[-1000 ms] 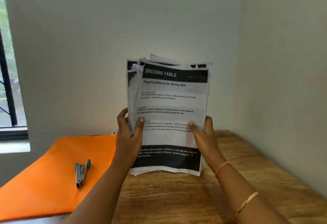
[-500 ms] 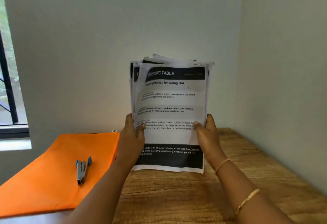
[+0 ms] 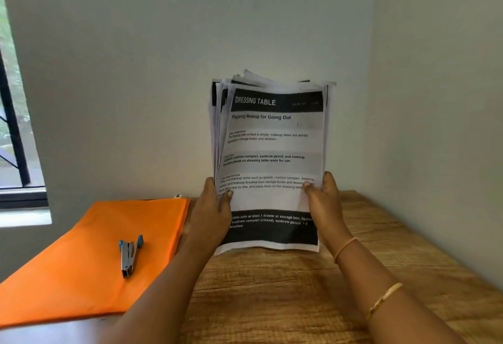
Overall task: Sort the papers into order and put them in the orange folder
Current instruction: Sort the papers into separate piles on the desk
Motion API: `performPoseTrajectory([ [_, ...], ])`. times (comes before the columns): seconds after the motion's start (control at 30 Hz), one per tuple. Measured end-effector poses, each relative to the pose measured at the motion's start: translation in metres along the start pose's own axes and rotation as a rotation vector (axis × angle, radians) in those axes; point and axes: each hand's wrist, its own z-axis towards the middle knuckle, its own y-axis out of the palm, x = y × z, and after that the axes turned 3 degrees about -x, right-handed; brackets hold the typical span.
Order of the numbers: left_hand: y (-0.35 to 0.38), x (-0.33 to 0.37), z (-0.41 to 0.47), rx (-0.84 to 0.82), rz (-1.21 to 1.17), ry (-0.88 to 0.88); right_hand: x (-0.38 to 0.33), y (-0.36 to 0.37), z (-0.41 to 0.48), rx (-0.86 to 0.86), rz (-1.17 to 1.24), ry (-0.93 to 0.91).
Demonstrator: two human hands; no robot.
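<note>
Fingers of left hand, right hand curled round paper stack sides; stack held upright, long axis vertical; headed "DRESSING TABLE".

Papers upright btwn L hand & R hand, table below grip. Folder flat, left of grip, w/ stapler on it. Wall behind.

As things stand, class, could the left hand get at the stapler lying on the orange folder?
Probably yes. The stapler lies uncovered on the orange folder, left of the left hand, nothing between them. But that hand grips the papers, so it must let go first.
</note>
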Motion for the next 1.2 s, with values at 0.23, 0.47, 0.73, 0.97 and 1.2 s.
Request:
performPoseTrajectory([
  [0.23, -0.003, 0.001, -0.004, 0.102, -0.088, -0.010, 0.008, 0.005, -0.004, -0.078, -0.061, 0.004],
  [0.47, -0.004, -0.005, -0.007, 0.069, -0.110, -0.083, 0.020, 0.004, -0.005, -0.103, -0.130, 0.012],
  [0.73, -0.005, 0.009, -0.005, 0.164, -0.218, 0.030, 0.000, 0.004, -0.005, -0.101, -0.073, -0.124],
  [0.97, 0.001, -0.015, -0.010, 0.051, -0.081, -0.058, 0.023, 0.003, -0.006, -0.116, -0.157, -0.026],
  [1.2, -0.005, -0.010, -0.002, -0.010, -0.263, -0.183, 0.018, -0.005, 0.002, -0.108, -0.207, 0.032],
])
